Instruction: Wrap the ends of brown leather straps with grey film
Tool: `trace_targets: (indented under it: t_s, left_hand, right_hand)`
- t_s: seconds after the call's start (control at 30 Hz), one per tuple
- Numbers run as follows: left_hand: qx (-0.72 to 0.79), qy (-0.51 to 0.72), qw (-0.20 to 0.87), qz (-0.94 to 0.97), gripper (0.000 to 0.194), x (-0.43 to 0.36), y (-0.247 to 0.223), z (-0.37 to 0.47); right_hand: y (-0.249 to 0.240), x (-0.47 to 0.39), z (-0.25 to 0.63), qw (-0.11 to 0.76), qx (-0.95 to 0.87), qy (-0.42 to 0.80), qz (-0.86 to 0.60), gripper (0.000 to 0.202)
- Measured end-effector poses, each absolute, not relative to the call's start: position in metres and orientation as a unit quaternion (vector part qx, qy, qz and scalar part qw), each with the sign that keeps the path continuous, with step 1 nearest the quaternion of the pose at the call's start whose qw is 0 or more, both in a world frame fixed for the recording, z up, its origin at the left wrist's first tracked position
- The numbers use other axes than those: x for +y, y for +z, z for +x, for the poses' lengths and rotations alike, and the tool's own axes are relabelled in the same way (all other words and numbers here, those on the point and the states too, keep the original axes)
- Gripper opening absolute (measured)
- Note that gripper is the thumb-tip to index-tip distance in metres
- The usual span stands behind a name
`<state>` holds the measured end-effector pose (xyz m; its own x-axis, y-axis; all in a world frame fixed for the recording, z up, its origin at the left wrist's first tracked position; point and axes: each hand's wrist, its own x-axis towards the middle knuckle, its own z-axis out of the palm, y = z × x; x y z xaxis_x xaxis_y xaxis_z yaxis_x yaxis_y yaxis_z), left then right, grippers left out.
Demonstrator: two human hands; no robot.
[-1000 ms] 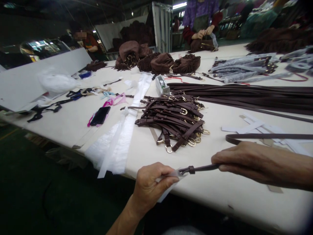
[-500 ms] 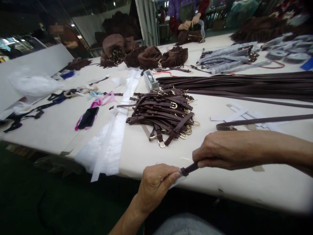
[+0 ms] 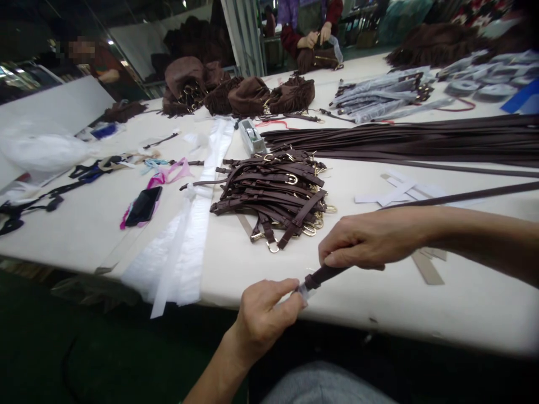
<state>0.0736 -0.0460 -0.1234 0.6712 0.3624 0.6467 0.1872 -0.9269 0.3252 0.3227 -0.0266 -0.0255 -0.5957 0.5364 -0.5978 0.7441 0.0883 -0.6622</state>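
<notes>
Brown strap [image 3: 330,272] gripped by right hand [image 3: 366,240], axis 8-to-2 o'clock; clear plastic [image 3: 304,292] at 8 o'clock end pinched by left hand [image 3: 266,314].

My left hand [image 3: 269,308] is closed in a pinch, its forearm [image 3: 225,365] slanting up from below; my right hand [image 3: 366,241] grips nearby, palm down.

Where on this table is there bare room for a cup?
Bare table shows left of the phone, toward the front edge; between the buckled-strap pile and the white paper strips; and between the right hand and the front edge. It's crowded at the back, with brown bags and wrapped straps.
</notes>
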Motion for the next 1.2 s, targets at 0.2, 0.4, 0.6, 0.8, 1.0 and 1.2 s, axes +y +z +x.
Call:
trace_targets:
  t_s: [0.2,0.4,0.6,0.8,1.0,1.2]
  left_hand:
    - [0.239,0.341,0.34,0.843,0.021,-0.05,-0.124,0.077]
    - [0.374,0.283,0.725,0.505,0.021,-0.059,-0.112,0.087]
    - [0.391,0.216,0.743,0.498,0.03,-0.058,-0.111,0.091]
    - [0.418,0.135,0.64,0.63,0.053,-0.052,-0.11,0.086]
    - [0.442,0.068,0.521,0.727,0.02,-0.045,-0.105,0.086]
    - [0.413,0.031,0.414,0.81,0.024,-0.047,-0.1,0.093]
  right_hand:
    - [-0.04,-0.028,0.32,0.073,0.694,-0.558,0.449,0.026]
    - [-0.026,-0.041,0.306,0.053,0.844,-0.279,0.454,0.012]
    - [-0.039,-0.046,0.299,0.055,0.863,-0.251,0.435,0.018]
    - [-0.046,-0.047,0.296,0.007,0.881,-0.216,0.42,0.02]
    - [-0.048,-0.054,0.293,0.016,0.929,-0.1,0.356,0.016]
    - [-0.048,-0.052,0.289,0.058,0.942,-0.113,0.312,0.015]
